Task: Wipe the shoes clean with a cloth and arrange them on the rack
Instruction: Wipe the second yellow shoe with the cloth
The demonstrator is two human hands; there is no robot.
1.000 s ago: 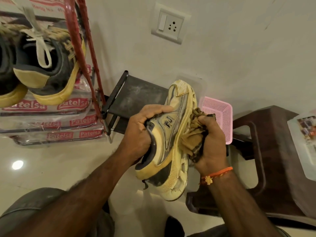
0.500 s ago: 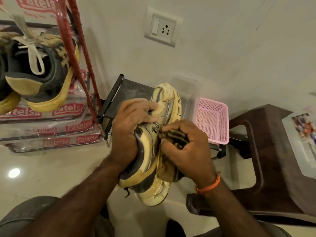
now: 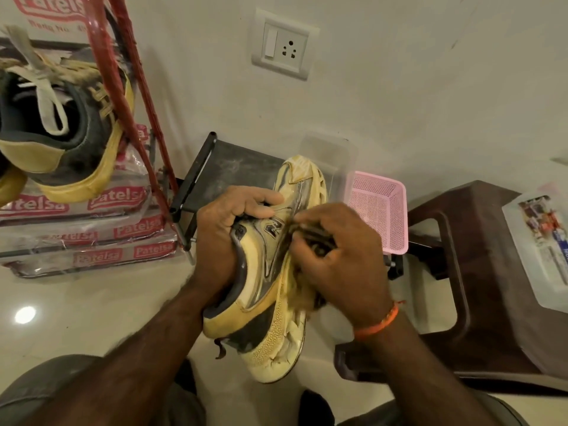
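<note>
The person is holding a worn yellow sneaker (image 3: pixel 270 272) up in the air, toe pointing away, just in front of the low black stand (image 3: pixel 227 176) by the wall. The left hand (image 3: pixel 221 241) is gripping the shoe at its collar, fingers curled over the opening and thumb lying across the tongue. The right hand (image 3: pixel 341 262) is bunching a dirty yellowish cloth (image 3: pixel 302 290) against the shoe's side, fingers curled tight around it; an orange thread band (image 3: pixel 378 324) is sitting on that wrist. To the left of the stand, a red-framed rack (image 3: pixel 129 96) is carrying a dark sneaker (image 3: pixel 67 130) with a yellow sole. To the right of the stand, a pink mesh basket (image 3: pixel 381 210) is resting beside a brown plastic stool (image 3: pixel 479 287).
</note>
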